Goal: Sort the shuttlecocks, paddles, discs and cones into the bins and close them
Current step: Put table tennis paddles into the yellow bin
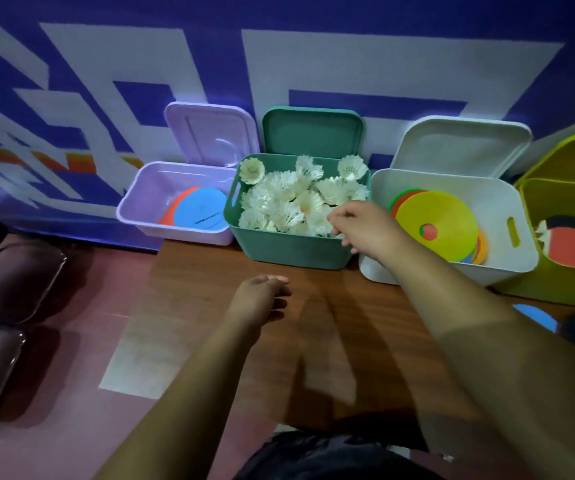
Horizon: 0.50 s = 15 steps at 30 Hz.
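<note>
Shuttlecocks (289, 199) fill the green bin (289, 251); the right hand (362, 226) hovers at its corner, and I cannot tell its grip. The left hand (258, 299) hangs over the table (192, 306), grip slack and empty.

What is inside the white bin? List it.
The white bin holds a stack of flat discs: a yellow disc with a centre hole on top; green, red, orange and blue edges show beneath. How many lie under it is covered.
</note>
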Each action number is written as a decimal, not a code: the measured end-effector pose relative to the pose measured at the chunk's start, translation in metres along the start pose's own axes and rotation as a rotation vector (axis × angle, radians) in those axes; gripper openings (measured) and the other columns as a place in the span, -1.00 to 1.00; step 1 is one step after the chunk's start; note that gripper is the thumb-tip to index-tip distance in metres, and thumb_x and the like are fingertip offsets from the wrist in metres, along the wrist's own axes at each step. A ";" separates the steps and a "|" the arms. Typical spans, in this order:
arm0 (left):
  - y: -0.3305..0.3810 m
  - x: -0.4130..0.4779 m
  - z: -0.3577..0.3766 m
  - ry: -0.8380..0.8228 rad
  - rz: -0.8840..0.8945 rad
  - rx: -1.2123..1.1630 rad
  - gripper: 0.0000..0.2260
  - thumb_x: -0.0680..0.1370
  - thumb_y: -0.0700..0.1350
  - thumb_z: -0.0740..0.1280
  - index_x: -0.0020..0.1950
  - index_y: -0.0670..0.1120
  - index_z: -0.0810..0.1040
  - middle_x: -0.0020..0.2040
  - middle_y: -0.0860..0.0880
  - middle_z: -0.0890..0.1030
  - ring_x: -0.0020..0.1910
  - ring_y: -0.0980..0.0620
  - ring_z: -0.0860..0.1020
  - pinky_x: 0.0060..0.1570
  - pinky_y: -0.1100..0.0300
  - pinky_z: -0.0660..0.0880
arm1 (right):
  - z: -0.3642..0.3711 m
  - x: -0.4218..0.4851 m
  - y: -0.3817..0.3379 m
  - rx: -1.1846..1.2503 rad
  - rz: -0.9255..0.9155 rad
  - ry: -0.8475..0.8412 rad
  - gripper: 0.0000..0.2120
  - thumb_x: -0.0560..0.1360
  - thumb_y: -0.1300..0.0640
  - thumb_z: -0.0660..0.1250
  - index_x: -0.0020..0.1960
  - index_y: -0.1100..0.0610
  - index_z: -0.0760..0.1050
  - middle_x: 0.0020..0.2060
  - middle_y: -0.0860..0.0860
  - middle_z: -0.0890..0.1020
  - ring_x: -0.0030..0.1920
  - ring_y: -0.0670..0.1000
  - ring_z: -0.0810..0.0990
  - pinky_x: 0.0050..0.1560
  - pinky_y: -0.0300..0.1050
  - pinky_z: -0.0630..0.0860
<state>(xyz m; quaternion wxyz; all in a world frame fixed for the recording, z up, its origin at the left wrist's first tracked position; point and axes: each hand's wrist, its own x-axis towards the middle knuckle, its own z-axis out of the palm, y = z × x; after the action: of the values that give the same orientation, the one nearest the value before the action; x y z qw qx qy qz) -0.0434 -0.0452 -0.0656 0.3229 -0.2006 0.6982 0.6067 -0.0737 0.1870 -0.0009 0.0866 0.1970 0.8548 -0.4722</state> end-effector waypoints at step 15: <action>-0.004 0.011 0.258 -0.531 0.048 0.423 -0.88 0.66 -0.14 0.33 0.12 -0.12 0.63 -0.19 -0.05 0.65 -0.42 0.08 0.49 -0.35 0.19 0.44 | -0.130 -0.142 0.228 0.187 0.417 0.482 -0.83 0.62 0.03 0.34 -0.05 0.07 0.65 -0.22 -0.04 0.73 -0.34 0.00 0.65 -0.34 -0.19 0.48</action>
<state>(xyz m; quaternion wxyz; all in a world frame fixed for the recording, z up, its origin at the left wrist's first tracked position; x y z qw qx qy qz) 0.0053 0.2069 -0.0904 0.5134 0.0524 0.7047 0.4868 0.1558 0.3686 -0.0593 -0.0417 0.4808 0.7451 -0.4604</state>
